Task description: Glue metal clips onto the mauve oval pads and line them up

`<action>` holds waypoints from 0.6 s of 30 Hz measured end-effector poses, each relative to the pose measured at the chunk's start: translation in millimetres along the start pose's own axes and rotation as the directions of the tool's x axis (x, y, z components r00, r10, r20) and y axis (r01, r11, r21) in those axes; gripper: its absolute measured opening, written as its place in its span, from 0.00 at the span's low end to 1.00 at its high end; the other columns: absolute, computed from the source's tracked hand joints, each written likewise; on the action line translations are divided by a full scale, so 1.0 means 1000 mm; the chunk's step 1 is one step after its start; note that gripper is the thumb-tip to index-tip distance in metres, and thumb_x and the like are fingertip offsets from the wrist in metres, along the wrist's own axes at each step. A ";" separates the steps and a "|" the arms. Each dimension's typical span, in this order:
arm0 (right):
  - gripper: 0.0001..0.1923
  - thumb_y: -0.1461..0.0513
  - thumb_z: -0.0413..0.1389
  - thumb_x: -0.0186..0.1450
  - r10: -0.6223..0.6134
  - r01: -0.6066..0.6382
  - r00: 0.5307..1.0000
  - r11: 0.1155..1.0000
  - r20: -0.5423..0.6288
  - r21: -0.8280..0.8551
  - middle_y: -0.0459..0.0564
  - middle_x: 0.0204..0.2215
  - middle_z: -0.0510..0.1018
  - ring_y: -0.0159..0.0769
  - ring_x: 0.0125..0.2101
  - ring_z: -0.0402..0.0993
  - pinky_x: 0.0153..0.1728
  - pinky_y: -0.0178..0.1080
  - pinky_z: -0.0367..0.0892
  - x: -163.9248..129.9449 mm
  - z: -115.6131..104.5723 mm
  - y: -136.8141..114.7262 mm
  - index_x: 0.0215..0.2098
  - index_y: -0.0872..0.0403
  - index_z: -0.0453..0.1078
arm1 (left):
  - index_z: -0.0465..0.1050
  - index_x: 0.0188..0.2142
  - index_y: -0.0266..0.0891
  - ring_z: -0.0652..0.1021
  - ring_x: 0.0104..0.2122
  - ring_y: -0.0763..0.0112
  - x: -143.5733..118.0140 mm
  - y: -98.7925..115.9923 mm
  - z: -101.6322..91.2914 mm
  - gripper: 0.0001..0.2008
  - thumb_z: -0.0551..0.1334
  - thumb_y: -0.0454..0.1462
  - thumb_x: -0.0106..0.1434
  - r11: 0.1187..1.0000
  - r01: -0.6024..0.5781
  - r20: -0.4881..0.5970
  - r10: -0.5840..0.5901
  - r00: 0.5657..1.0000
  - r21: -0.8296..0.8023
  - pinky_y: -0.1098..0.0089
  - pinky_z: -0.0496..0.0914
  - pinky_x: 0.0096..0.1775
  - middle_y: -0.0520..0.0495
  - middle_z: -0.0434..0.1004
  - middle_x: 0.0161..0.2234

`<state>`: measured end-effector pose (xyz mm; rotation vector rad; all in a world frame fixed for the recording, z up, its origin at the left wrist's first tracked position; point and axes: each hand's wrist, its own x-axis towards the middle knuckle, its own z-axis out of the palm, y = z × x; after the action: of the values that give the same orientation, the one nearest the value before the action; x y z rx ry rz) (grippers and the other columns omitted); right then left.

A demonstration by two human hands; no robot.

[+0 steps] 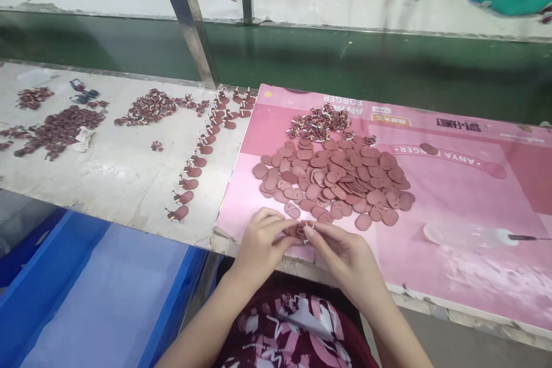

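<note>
My left hand (262, 239) and my right hand (340, 253) meet at the near edge of the pink mat (452, 195). Together their fingertips pinch a small reddish-brown oval piece (298, 230). Just beyond them lies a heap of the same flat oval pieces (340, 181). Behind that heap sits a pile of small brown and white parts (319, 122).
A curved row of assembled pieces (200, 155) runs across the worn white tabletop (125, 178), with more brown piles (149, 106) at the left. A clear dish with a brush (470, 234) lies right. A green conveyor belt (345, 63) runs behind; blue crates (86, 293) stand below left.
</note>
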<state>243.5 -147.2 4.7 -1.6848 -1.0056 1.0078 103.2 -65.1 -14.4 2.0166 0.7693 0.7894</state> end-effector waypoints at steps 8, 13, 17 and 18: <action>0.17 0.52 0.54 0.65 -0.063 0.063 0.998 0.993 0.011 -0.104 0.51 0.28 0.79 0.38 0.31 0.75 0.31 0.35 0.70 0.002 0.002 0.000 0.39 0.54 0.79 | 0.79 0.41 0.38 0.74 0.35 0.65 -0.002 -0.003 0.003 0.12 0.66 0.27 0.57 0.999 -0.023 -0.028 0.024 0.999 0.027 0.66 0.75 0.36 0.48 0.78 0.28; 0.17 0.53 0.53 0.66 -0.142 0.139 0.990 0.975 -0.002 -0.172 0.50 0.26 0.78 0.34 0.26 0.73 0.28 0.33 0.68 0.002 0.004 -0.005 0.36 0.54 0.79 | 0.79 0.39 0.37 0.74 0.35 0.66 -0.002 -0.003 0.003 0.12 0.65 0.26 0.57 0.999 -0.021 -0.029 0.022 0.999 0.034 0.67 0.75 0.35 0.47 0.79 0.28; 0.15 0.54 0.53 0.66 -0.169 0.157 0.985 0.967 -0.042 -0.203 0.50 0.26 0.79 0.34 0.26 0.74 0.28 0.33 0.69 0.000 0.006 -0.005 0.36 0.54 0.79 | 0.79 0.38 0.38 0.75 0.34 0.66 0.000 0.001 0.002 0.12 0.65 0.25 0.56 0.999 0.034 -0.011 -0.034 0.999 0.026 0.67 0.76 0.36 0.48 0.79 0.27; 0.14 0.55 0.53 0.66 -0.176 0.161 0.983 0.963 -0.049 -0.218 0.50 0.26 0.79 0.35 0.26 0.74 0.28 0.33 0.69 0.000 0.006 -0.004 0.36 0.53 0.79 | 0.80 0.37 0.38 0.75 0.34 0.67 0.000 0.001 0.002 0.12 0.65 0.24 0.56 0.999 0.047 -0.013 -0.046 0.999 0.020 0.67 0.76 0.36 0.48 0.79 0.27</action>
<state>237.0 -144.3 7.3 -1.7589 -1.2254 0.7481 104.8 -66.5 -14.1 2.0060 0.8312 0.7709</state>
